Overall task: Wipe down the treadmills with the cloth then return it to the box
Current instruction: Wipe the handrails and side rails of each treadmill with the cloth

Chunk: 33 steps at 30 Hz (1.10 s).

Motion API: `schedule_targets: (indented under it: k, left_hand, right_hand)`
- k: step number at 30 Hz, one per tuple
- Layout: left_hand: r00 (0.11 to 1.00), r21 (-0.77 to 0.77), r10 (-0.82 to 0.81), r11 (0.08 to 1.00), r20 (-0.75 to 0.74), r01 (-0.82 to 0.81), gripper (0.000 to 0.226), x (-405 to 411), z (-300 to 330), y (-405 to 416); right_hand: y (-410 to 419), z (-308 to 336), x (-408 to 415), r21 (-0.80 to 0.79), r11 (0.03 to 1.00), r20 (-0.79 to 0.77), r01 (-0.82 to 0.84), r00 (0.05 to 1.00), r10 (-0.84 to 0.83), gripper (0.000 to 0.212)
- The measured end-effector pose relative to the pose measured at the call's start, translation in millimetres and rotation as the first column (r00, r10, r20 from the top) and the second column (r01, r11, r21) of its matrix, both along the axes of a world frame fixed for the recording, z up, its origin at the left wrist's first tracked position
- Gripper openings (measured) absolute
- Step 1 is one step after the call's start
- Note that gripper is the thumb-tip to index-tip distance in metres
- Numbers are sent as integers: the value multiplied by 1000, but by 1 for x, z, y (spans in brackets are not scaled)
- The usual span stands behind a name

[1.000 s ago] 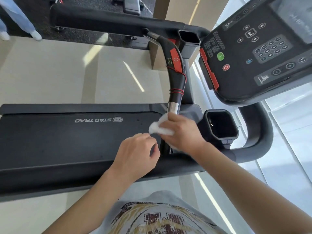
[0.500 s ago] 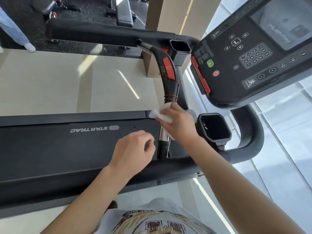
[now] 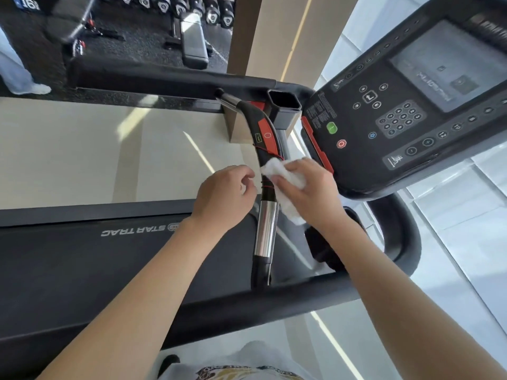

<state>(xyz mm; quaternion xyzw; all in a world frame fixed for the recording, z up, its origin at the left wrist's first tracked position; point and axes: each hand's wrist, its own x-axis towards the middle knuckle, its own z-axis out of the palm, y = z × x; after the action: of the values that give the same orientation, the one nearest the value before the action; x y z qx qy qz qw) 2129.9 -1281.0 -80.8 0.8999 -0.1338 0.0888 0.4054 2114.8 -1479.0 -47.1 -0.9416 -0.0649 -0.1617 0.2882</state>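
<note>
wipe step in progress: right hand (image 3: pixel 310 193) grips the crumpled white cloth (image 3: pixel 285 178) against the curved black centre grip bar (image 3: pixel 264 160) of the treadmill; left hand (image 3: pixel 227 196) loosely curled beside it, holding nothing. next: run the cloth toward the red panel (image 3: pixel 265 134); box not in view

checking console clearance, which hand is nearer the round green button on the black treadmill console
Right. The right hand, holding the white cloth, sits just below the green button; the left hand is farther, across the handlebar.
</note>
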Motion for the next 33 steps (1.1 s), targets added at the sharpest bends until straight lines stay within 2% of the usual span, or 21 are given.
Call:
schedule_targets:
  k: [4, 7, 10, 14, 15, 17, 19, 22, 24, 28, 33]
  left_hand:
    - [997, -17, -53, 999, -59, 52, 27, 3, -13, -16]
    - [991, 5, -89, 996, -95, 90, 27, 3, -23, -17]
    - [992, 9, -89, 996, -95, 90, 26, 9, -28, -15]
    - [996, 20, -13, 1000, -89, 15, 10, 20, -32, -7]
    - [996, 36, 4, 999, -87, -1, 12, 21, -32, -7]
    - [995, 23, 5, 1000, -97, -2, 16, 18, -32, -10]
    - [993, -8, -14, 1000, -121, 13, 7, 15, -31, -13]
    - [980, 3, -54, 998, -190, 56, 40, 11, -32, -21]
    - [970, -14, -92, 996, -227, 91, 50, 8, -31, -27]
    - [965, -66, -112, 993, -238, 99, 51, 8, -35, -35]
    - [969, -92, -101, 992, -226, 82, 48, 12, -38, -35]
  right_hand:
    - [2, -2, 79, -137, 987, -42, 81, 995, -87, 39]
    - [8, -20, 103, -102, 992, -123, 71, 989, -83, 36]
    - [11, -33, 89, -68, 993, -69, 96, 993, -100, 30]
    - [9, -51, 36, -83, 996, -29, -44, 999, 42, 20]
    - [10, -53, 23, -89, 993, -21, -75, 997, 73, 19]
    - [10, -56, 15, -104, 988, -28, -117, 993, 114, 19]
    - [8, -52, 34, -136, 985, -40, -107, 994, 103, 25]
    - [4, -41, 86, -153, 988, 7, -12, 1000, 14, 32]
    - [7, -33, 116, -175, 984, 28, 33, 999, -28, 28]
    - [11, -33, 120, -187, 981, 28, 56, 998, -52, 20]
    - [6, -48, 48, -69, 997, -46, 19, 999, -22, 14]
